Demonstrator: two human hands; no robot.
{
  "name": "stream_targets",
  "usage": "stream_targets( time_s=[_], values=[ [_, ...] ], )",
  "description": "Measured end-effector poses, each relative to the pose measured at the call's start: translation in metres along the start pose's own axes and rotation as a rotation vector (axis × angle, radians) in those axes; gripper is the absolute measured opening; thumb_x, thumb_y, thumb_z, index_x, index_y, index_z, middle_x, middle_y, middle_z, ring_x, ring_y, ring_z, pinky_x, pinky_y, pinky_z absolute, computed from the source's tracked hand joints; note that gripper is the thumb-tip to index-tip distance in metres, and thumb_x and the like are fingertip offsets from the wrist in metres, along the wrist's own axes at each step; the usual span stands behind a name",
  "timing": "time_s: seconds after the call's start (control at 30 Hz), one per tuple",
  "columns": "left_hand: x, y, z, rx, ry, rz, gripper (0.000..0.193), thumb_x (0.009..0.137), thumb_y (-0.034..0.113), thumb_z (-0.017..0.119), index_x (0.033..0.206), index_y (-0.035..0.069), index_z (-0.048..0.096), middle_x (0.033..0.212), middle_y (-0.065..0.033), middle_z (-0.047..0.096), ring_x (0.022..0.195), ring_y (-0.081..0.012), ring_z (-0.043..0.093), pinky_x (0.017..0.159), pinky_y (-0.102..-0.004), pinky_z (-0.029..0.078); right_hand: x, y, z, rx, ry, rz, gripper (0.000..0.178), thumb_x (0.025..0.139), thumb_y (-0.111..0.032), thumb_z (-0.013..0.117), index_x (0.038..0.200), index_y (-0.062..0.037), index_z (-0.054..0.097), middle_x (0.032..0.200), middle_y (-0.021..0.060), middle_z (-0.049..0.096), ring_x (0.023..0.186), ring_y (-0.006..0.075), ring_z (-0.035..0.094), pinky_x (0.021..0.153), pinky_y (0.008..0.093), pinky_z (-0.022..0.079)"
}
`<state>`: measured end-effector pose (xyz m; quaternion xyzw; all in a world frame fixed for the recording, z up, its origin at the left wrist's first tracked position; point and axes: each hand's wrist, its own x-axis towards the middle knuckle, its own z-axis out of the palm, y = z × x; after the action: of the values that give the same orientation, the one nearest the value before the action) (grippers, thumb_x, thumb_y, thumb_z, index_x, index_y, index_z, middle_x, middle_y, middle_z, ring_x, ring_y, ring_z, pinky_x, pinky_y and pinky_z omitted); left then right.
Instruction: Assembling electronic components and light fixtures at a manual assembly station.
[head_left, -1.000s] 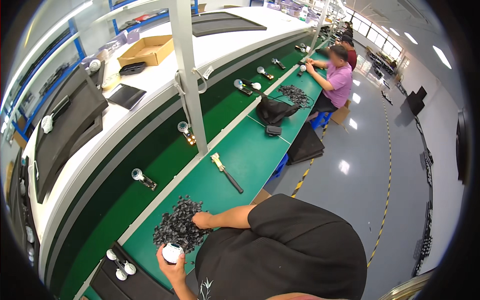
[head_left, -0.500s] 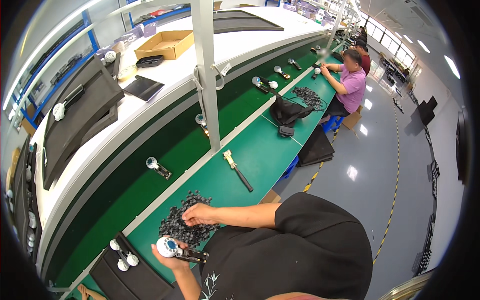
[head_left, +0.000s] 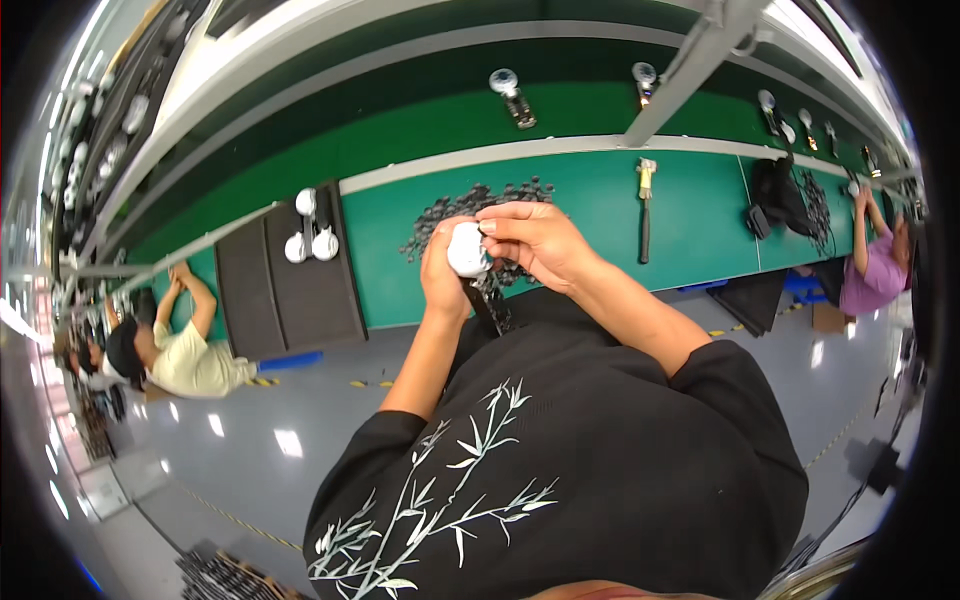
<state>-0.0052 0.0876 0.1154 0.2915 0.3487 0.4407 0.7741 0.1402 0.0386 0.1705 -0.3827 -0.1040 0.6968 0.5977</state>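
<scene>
In front of my chest, my left hand (head_left: 443, 270) is wrapped round a white round-headed device (head_left: 465, 252) whose dark handle (head_left: 493, 308) hangs down towards my lap. The fingers of my right hand (head_left: 540, 240) are pinched together at the right side of the white head. Whatever lies between those fingertips is too small to make out. Behind both hands, a loose pile of small black pieces (head_left: 450, 205) spreads over the green table (head_left: 590, 220), partly covered by my hands.
A hammer (head_left: 645, 225) lies right of the pile. On the left, a black tray (head_left: 245, 285) carries white-headed devices (head_left: 306, 203). Similar devices (head_left: 512, 98) stand along the green strip beyond. A black bag (head_left: 778, 190) is at right; co-workers sit at both ends.
My right hand has left the black pile and come to the white head in my left hand. The device is now raised, its handle pointing down. My view has swung left.
</scene>
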Motion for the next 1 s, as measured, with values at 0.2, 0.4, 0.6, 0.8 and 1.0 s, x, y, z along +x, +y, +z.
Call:
stream_targets(
  time_s=[0.2,0.4,0.6,0.8,1.0],
  values=[
    [-0.011,-0.002,-0.004,0.279,-0.026,0.235,0.034,0.096,0.027,0.037,0.107,0.000,0.054,0.088,-0.0130,0.060,0.075,-0.0168,0.057,0.065,-0.0279,0.048,-0.006,0.008,0.003,-0.251,-0.053,-0.018,0.016,0.085,0.001,0.064,0.100,0.0038,0.066,0.081,0.0091,0.063,0.060,0.0112,0.054,0.055,0.0189,0.047],
    [-0.019,0.006,0.001,0.355,-0.142,0.345,0.035,0.095,0.030,0.040,0.106,0.000,0.053,0.088,-0.0152,0.060,0.078,-0.0177,0.056,0.069,-0.0276,0.046,-0.011,0.005,0.007,-0.181,-0.051,0.033,0.020,0.084,0.000,0.065,0.104,0.0011,0.062,0.078,0.0067,0.059,0.058,0.0105,0.052,0.052,0.0195,0.046],
    [-0.021,0.012,0.011,0.373,-0.184,0.423,0.036,0.094,0.032,0.041,0.106,0.000,0.053,0.091,-0.0171,0.061,0.078,-0.0203,0.055,0.069,-0.0279,0.046,-0.013,0.003,0.009,-0.193,-0.104,0.035,0.030,0.084,-0.001,0.066,0.112,-0.0003,0.054,0.082,0.0066,0.057,0.060,0.0111,0.053,0.054,0.0215,0.050],
    [-0.014,0.022,0.019,0.322,-0.316,0.509,0.038,0.093,0.034,0.039,0.102,0.000,0.055,0.094,-0.0194,0.062,0.082,-0.0235,0.053,0.077,-0.0330,0.045,-0.018,-0.007,0.013,-0.166,-0.147,0.125,0.039,0.086,-0.011,0.066,0.117,0.0005,0.048,0.085,0.0089,0.057,0.064,0.0127,0.055,0.058,0.0244,0.055],
    [-0.014,0.026,0.024,0.349,-0.380,0.545,0.041,0.092,0.038,0.038,0.097,0.002,0.057,0.089,-0.0188,0.063,0.090,-0.0265,0.051,0.089,-0.0396,0.040,-0.024,-0.018,0.016,-0.374,-0.204,0.120,0.044,0.086,-0.023,0.068,0.112,0.0063,0.050,0.081,0.0118,0.058,0.064,0.0153,0.058,0.055,0.0249,0.056]
  ],
)
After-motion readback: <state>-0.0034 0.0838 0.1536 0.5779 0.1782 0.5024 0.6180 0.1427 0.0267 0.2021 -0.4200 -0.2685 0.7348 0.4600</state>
